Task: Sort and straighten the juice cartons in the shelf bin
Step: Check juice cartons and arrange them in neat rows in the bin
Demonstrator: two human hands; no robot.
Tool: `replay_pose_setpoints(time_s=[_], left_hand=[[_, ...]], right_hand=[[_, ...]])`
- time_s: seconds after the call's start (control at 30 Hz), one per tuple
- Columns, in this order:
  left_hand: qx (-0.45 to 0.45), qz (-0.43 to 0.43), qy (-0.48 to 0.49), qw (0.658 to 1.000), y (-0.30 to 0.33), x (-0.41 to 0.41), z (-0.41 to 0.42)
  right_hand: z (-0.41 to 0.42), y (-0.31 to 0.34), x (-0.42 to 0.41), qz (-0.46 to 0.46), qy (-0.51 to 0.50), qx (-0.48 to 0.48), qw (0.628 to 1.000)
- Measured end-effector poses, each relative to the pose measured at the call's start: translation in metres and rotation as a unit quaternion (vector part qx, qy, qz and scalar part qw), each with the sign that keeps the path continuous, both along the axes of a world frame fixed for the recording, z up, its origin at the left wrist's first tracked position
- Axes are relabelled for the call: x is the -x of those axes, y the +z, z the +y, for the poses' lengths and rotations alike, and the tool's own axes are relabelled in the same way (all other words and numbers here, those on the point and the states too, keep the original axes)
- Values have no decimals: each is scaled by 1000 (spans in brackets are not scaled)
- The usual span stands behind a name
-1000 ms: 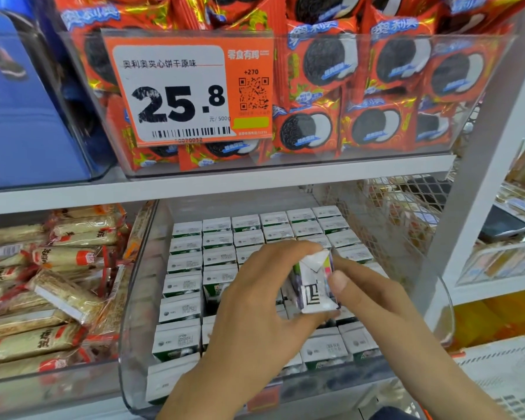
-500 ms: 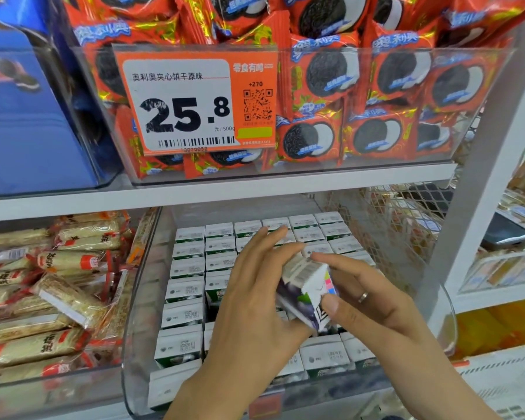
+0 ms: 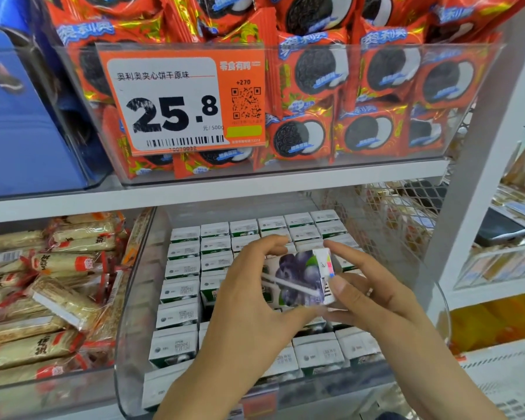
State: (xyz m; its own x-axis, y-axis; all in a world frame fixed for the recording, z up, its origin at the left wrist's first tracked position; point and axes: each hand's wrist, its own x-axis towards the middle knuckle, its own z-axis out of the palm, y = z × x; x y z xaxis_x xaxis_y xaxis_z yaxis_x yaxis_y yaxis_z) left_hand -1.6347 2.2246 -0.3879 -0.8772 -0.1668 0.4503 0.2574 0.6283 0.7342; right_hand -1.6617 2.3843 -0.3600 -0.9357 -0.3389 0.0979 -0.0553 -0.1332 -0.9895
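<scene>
A small juice carton [image 3: 297, 278] with a blueberry picture and a straw on its side lies tilted between both hands, lifted above the bin. My left hand [image 3: 249, 307] grips its left end and underside; my right hand [image 3: 364, 292], with a ring, grips its right end. Beneath them, a clear plastic shelf bin [image 3: 134, 322] holds several rows of upright white-topped juice cartons [image 3: 182, 268], mostly lined up. The middle rows are hidden by my hands.
The bin to the left holds wrapped snack bars [image 3: 52, 301]. The shelf above carries red cookie packs [image 3: 370, 86] behind an orange price tag [image 3: 182, 101]. A white mesh wall [image 3: 385, 219] and a white upright post [image 3: 467, 189] close off the right side.
The carton has been turned in my hands from end-on to lying sideways, so its blueberry face and straw now show. Both hands rose slightly above the rows.
</scene>
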Motion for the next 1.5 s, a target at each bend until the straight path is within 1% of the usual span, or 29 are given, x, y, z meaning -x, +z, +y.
replay_pose_setpoints(time_s=[0.07,0.13,0.2,0.27,0.33,0.4,0.47,0.5,0.53,0.6,0.63,0.67,0.7,0.73,0.77,0.8,0.87,0.9,0.97,1.03,1.07,1.13,1.17,1.2,1.3,1.4,1.5], left_hand=[[42,-24,-23,999,-1,0,-1],[73,-33,-34,996,-2,0,-1],[74,-37,-37,996,-1,-1,0],[53,-40,-45,997,2,-2,2],[-5,-65,-63,996,7,-2,0],[-100,-117,-90,984,11,-1,-6],[-209,-171,-133,954,13,1,-12],[-254,-180,-160,937,14,1,-14],[-293,-177,-180,922,15,1,-15],[-351,-162,-182,904,13,0,-14],[-368,-152,-173,901,12,0,-14],[-375,-140,-162,902,10,1,-14],[-373,-129,-147,907,9,1,-13],[-366,-118,-130,914,9,3,-13],[-355,-106,-110,922,8,4,-12],[-346,-93,-89,930,8,6,-11],[-327,-66,-49,942,9,12,-7],[-308,-58,-34,949,10,16,-6],[-259,-46,-23,965,13,26,0],[-219,-35,-34,974,17,35,6],[-196,-30,-35,979,19,40,10],[-133,-28,-30,990,21,49,14],[-103,-34,-31,994,22,52,16],[-78,-43,-35,995,22,55,17],[-29,-69,-46,996,21,60,20],[6,-81,-42,996,19,67,23],[40,-125,-36,991,17,74,26]], right_hand=[[0,-1,1,-13,-9,-24,1000],[-1,0,-1,-15,6,-44,999],[-1,0,-1,-5,4,-57,998],[0,-3,2,-17,-14,-47,999],[2,-5,7,-53,-38,-14,998],[6,-7,12,-76,-49,31,995],[9,-6,15,-76,-41,57,995],[11,-5,15,-68,-35,55,996],[13,-5,15,-58,-25,51,997],[15,0,10,-39,-1,50,998],[17,1,7,-7,-9,12,1000],[22,0,7,68,-45,-82,993],[29,1,7,171,-108,-209,957],[37,3,8,265,-181,-319,892],[45,3,10,328,-240,-369,836],[54,3,12,341,-266,-373,821],[71,3,18,305,-289,-341,841],[78,0,22,283,-291,-342,848],[87,-9,30,227,-271,-405,843],[85,-15,34,193,-244,-489,815],[82,-17,35,196,-237,-517,799],[77,-20,37,235,-230,-554,765],[76,-20,38,251,-232,-556,757],[78,-20,41,256,-233,-550,760],[80,-20,50,253,-225,-515,788],[79,-23,54,274,-215,-507,789],[79,-24,54,285,-222,-495,790]])
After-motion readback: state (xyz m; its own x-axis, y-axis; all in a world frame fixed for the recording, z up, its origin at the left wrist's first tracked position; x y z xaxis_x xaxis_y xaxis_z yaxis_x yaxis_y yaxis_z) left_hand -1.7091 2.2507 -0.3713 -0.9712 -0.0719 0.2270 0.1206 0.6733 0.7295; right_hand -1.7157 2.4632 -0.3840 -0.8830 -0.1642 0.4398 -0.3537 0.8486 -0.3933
